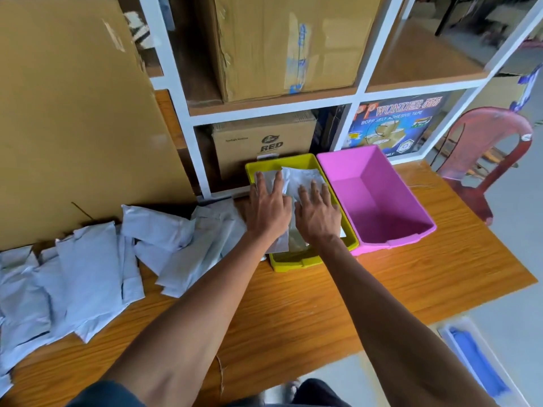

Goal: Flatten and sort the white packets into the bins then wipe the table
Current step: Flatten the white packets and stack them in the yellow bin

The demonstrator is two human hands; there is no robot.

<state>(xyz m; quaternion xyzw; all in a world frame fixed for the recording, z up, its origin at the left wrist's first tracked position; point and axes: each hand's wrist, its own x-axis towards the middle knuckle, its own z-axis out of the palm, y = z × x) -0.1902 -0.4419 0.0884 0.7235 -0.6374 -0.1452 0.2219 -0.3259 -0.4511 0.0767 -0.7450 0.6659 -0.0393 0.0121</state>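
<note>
Both hands, left hand [269,205] and right hand [316,212], lie spread flat, pressing packets [302,179] inside the yellow bin [293,261]. The pink bin [379,198] touches its right wall; loose packets [88,268] crowd the table [411,277] on the left.

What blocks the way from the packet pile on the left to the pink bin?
The yellow bin stands between the packet pile and the pink bin, with the left hand and right hand pressing packets inside it. Packets must pass over those.
</note>
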